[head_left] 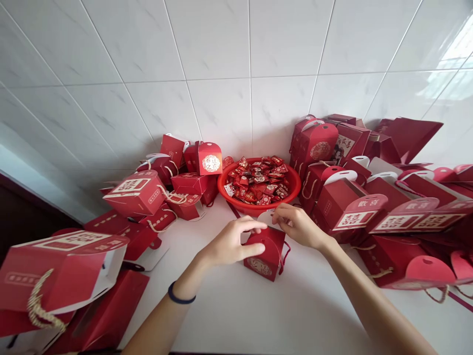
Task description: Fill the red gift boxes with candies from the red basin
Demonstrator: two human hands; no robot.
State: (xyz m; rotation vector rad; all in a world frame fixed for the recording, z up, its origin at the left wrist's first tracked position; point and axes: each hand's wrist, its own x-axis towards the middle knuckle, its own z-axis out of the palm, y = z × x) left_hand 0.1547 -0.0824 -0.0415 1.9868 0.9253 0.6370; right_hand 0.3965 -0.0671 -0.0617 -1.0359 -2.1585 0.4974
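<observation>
A small red gift box (266, 260) with a cord handle stands on the white surface in front of me. My left hand (231, 242) grips its left side, thumb over the top and fingers curled round the front. My right hand (297, 226) pinches the box's white-lined top flap (266, 217) just above the box. Right behind both hands sits a red basin (258, 204) filled with red wrapped candies (258, 182).
Piles of red gift boxes lie on both sides: a heap at the left (136, 195), another at the right (347, 207), and large ones near the front left (59, 276). A white tiled wall (236, 64) rises behind. The white tabletop (258, 310) shows near me.
</observation>
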